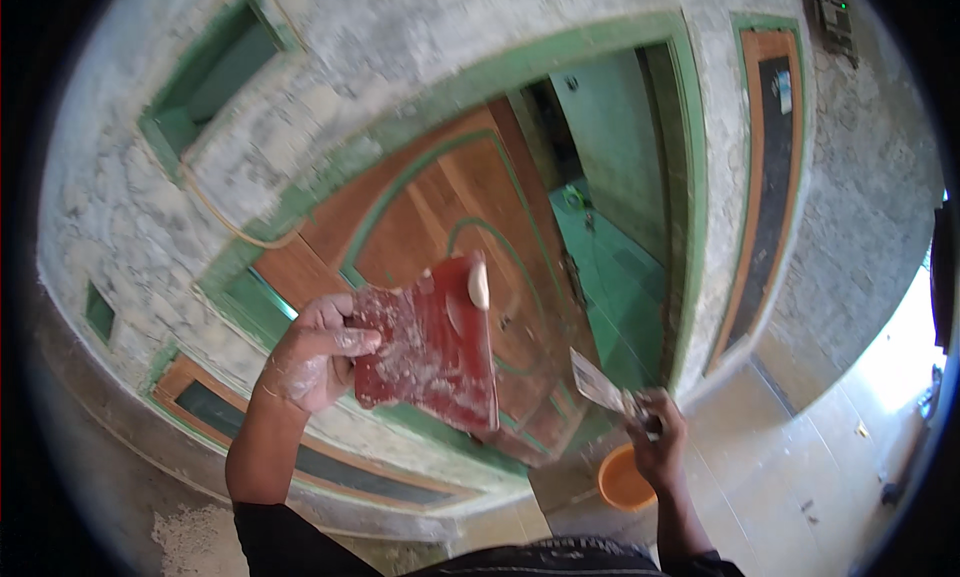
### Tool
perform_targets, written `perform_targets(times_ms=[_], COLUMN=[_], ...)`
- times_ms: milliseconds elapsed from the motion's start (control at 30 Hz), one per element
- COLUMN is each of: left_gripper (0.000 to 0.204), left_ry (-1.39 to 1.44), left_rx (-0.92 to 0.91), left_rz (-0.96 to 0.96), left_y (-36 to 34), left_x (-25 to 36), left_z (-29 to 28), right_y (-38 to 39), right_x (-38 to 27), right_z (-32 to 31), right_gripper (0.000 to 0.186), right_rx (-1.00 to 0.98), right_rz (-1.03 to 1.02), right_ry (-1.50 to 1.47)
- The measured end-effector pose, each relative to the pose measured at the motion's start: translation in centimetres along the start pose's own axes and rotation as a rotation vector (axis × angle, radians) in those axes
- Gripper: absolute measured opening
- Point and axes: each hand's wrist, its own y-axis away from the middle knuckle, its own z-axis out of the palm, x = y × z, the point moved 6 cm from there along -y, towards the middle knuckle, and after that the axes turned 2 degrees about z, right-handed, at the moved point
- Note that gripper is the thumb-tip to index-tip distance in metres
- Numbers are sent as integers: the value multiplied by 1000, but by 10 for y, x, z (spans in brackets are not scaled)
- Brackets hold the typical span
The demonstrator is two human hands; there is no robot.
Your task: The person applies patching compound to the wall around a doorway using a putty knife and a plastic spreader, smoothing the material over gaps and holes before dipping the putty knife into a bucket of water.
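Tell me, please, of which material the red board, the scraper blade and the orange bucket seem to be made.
The red board: probably plastic, judging by its slight sheen beneath pale smears; painted wood is possible. The scraper blade: likely thin metal, from its flat, pale, straight-edged face; finish unclear. The orange bucket: likely smooth plastic, by its uniform colour and round rim.

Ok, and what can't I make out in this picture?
All in the head view:
Left hand: partly hidden behind the red board.
Scraper: handle mostly covered by the right hand.
Bucket: right side partly behind that hand.
Door: partly hidden behind the board.
Left sleeve: cut off by the lower edge.
Small things beyond the doorway: too small and blurred.
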Motion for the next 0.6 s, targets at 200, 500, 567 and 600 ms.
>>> perform_targets(times_ms=[200, 500, 567, 600], left_gripper=[32, 43, 51, 51], left_ry=[-457, -1889, -2331, -2326], left_rx=[321, 717, 570, 571], left_rz=[863, 1633, 1729, 1729], left_y=[0, -47, -68, -72], left_x=[166, 283, 279, 281], left_z=[-1, 27, 33, 30], right_y=[21, 24, 21, 19], right_x=[39, 66, 69, 69], right_z=[-8, 2, 3, 2], right_gripper=[25, 24, 23, 23], right_rx=[71, 56, 42, 43], right_rz=[122, 274, 245, 246], right_ry=[-129, -263, -214, -210])
